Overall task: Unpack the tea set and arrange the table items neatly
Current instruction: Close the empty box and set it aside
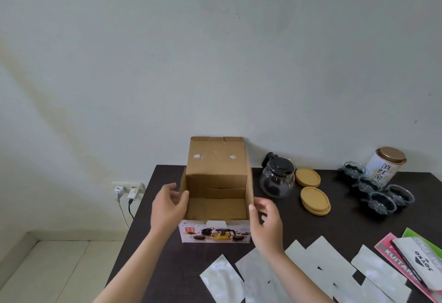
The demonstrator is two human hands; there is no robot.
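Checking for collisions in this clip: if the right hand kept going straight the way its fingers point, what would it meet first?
The right hand points up-left at the cardboard box. It would likely meet the box's right wall first; its fingertips look already at that wall's edge, though depth is unclear.

box [216, 178]: plain brown cardboard, matt inside; front panel printed, slightly glossy
desk [311, 228]: dark wood-look top, smooth and matt
teapot [277, 179]: clear shiny glass, black plastic lid and handle
coasters [315, 201]: pale wood, smooth and matt
cups [380, 194]: clear glass, glossy
tin [385, 166]: white printed body, gold metallic lid
packets [320, 271]: silvery-white foil, faint sheen
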